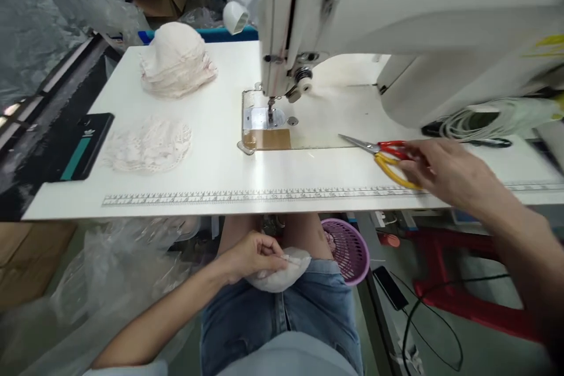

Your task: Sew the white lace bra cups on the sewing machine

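My left hand (259, 255) rests over my lap, thumb and fingers pinching the edge of a small white padded fabric cup (282, 279). Over the right part of the table, my right hand (440, 167) has its fingers curled at the handles of a pair of scissors (374, 150), one red and one yellow. The scissor blades point left toward the sewing machine (282, 29); its needle and presser foot stand above the metal plate with nothing under them. A stack of pale cream fabric cups (176, 59) lies at the back left, with pale lace pieces (152, 144) in front.
A ruler strip (264, 195) runs along the front of the white table (220, 170). A black phone-like object (86, 147) lies at its left edge. Bundled white cord (480, 120) sits at right. Below are a purple basket (352, 252), a phone (390, 288) with a cable, and a red stool (462, 270).
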Demonstrator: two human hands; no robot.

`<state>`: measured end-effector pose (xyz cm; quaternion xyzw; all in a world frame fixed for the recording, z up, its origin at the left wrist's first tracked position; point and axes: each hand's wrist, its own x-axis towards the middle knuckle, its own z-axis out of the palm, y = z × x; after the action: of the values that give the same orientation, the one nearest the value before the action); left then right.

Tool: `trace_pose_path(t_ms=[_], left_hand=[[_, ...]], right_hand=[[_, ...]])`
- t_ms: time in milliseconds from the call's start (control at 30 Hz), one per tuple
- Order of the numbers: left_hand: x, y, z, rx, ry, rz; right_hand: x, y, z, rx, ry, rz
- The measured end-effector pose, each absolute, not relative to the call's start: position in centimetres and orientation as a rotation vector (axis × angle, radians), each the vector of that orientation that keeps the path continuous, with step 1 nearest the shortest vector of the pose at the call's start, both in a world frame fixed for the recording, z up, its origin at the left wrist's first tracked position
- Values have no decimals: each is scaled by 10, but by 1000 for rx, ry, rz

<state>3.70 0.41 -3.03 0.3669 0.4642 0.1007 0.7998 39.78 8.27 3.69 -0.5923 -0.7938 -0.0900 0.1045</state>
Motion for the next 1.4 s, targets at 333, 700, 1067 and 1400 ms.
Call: trace_pose_path(t_ms=[333, 700, 1067, 1400], left_hand=[[24, -1, -42, 732, 923, 285], [19, -4, -43, 755, 890, 270], [18, -7, -45, 712, 860, 307], [20, -4, -43, 677, 875, 337]], right_hand=[[380, 68, 32, -1879, -2238, -403], [309, -35, 6, -1565, -2362, 1065], [286, -30, -8, -1409, -2310, 1386], [289, -33, -13, -1472, -2312, 1371]])
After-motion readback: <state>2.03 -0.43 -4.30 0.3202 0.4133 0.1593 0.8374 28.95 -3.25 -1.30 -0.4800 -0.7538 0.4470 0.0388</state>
